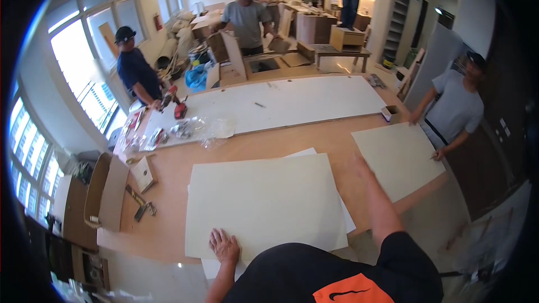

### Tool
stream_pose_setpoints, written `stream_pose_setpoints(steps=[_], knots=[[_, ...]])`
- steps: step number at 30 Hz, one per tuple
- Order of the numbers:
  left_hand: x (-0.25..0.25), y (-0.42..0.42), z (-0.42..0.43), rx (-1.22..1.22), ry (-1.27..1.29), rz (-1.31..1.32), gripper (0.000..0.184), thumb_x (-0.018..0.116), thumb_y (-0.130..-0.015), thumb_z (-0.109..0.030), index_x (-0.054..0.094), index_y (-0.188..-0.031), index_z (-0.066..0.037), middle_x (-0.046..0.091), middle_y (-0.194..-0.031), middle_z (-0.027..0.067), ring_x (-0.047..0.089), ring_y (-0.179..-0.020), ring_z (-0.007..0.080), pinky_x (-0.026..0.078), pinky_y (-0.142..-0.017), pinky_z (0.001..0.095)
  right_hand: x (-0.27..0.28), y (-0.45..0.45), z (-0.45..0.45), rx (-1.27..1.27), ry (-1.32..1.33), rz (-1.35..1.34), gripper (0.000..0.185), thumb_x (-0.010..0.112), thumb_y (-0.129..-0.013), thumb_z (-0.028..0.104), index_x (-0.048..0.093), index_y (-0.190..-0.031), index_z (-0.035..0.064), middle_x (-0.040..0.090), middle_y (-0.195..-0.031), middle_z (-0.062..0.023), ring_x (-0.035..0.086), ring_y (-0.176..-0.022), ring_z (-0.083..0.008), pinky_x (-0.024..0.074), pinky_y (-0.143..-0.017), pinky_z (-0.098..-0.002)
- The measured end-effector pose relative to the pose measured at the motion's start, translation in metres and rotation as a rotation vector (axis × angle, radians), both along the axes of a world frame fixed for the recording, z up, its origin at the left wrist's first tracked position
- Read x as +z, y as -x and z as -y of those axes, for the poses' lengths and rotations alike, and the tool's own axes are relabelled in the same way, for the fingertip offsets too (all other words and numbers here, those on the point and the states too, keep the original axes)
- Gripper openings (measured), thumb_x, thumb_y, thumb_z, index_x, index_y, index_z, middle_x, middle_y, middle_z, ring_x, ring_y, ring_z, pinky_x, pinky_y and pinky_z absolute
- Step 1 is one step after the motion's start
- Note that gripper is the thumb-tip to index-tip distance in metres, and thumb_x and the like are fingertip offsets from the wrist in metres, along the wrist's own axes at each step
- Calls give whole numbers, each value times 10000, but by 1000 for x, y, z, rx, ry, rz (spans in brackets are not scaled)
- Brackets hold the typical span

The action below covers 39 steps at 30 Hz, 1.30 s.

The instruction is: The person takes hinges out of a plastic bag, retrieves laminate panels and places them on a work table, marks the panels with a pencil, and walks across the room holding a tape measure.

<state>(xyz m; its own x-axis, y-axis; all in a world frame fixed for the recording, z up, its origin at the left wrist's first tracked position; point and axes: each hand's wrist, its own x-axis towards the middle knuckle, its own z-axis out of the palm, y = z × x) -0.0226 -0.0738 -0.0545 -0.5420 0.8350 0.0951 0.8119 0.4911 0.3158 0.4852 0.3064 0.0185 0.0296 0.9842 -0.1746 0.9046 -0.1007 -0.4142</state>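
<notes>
My left hand (pixel 224 246) lies flat with its fingers spread on the near edge of a large white sheet (pixel 261 205). More sheets stick out from under this one at its sides. My right arm stretches forward past the sheet's right edge. At its end my right hand (pixel 361 166) is beside the left edge of a second white sheet (pixel 400 160); it is a little blurred, its fingers look stretched out, and nothing shows in it. Whether it touches that sheet I cannot tell. A co-worker (pixel 456 98) on the right has both hands at this second sheet.
A long white panel (pixel 269 104) lies across the wooden table (pixel 168 213). Near its left end are a red drill (pixel 179 109) and plastic bags (pixel 202 129). A hammer (pixel 143 205) and small wooden box (pixel 144 174) lie left. Other people stand behind the table.
</notes>
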Motion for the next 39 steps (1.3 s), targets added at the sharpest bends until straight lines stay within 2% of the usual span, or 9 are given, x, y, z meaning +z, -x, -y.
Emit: stream_pose_setpoints(steps=[2, 4, 10, 25, 32, 34, 35, 36, 39], knots=[[0, 4, 1, -15, -15, 3, 628, 569, -932, -361, 453, -1426, 8, 320, -1556, 251, 249, -1463, 395, 164, -1186, 546, -52, 30, 53, -56, 110, 103, 939, 645, -884, 455, 154, -1565, 33, 458, -1459, -259, 500, -1310, -388, 429, -1070, -478], [-7, 20, 4, -27, -7, 36, 642, 578, -927, -388, 455, -1433, -13, 329, -1551, 249, 268, -1453, 399, 183, -1178, 557, -97, 38, 93, -56, 232, 48, 953, 642, -873, 491, 174, -1563, 29, 313, -1571, -223, 325, -1447, -371, 320, -1161, -457], [5, 95, 28, 327, 126, -52, 892, 653, -827, -620, 447, -1438, -3, 347, -1525, 278, 287, -1438, 408, 224, -1168, 535, -105, 69, 166, -154, 158, 78, 975, 686, -843, 465, 201, -1549, -2, 249, -1600, -218, 196, -1496, -369, 255, -1198, -446], [-10, 109, 55, 487, 155, 175, 735, 757, -779, -510, 560, -1197, 62, 533, -1288, 264, 465, -1249, 427, 396, -1056, 482, -101, 60, 149, -58, 63, -41, 876, 737, -763, 339, 383, -1435, -99, 477, -1395, -332, 464, -1315, -438, 376, -1116, -439], [-29, 92, 93, 409, 177, 136, 639, 678, -825, -499, 637, -1072, 89, 620, -1150, 314, 568, -1126, 441, 441, -995, 484, -68, 50, 130, -258, -111, -306, 587, 706, -750, 290, 608, -1238, -21, 673, -1141, -249, 630, -1102, -388, 480, -981, -463], [9, 89, 85, 448, 247, 287, 668, 595, -849, -572, 699, -949, 80, 650, -1090, 323, 584, -1113, 450, 438, -986, 516, -133, 25, 100, -354, -300, -253, 400, 703, -801, 240, 657, -1113, -8, 717, -995, -147, 677, -936, -269, 529, -840, -394], [1, 90, 86, 466, 169, 118, 557, 650, -859, -471, 700, -983, 70, 686, -1028, 275, 649, -995, 393, 492, -882, 492, -175, 10, 79, -369, -360, -386, 365, 699, -781, 241, 679, -1049, -6, 722, -925, -115, 677, -841, -239, 534, -771, -373], [10, 93, 85, 476, 34, 376, 499, 676, -858, -409, 695, -978, 75, 696, -957, 229, 656, -903, 343, 503, -810, 462, -128, 23, 91, -364, -361, -355, 319, 697, -762, 247, 700, -972, 7, 718, -871, -96, 666, -760, -215, 531, -724, -359], [4, 105, 88, 433, -181, 832, 289, 717, -861, -217, 677, -920, 62, 665, -796, 94, 603, -695, 189, 484, -624, 354, -52, 36, 103, -514, -312, -367, 327, 678, -774, 284, 730, -999, 53, 732, -960, -160, 698, -922, -317, 536, -831, -412]])
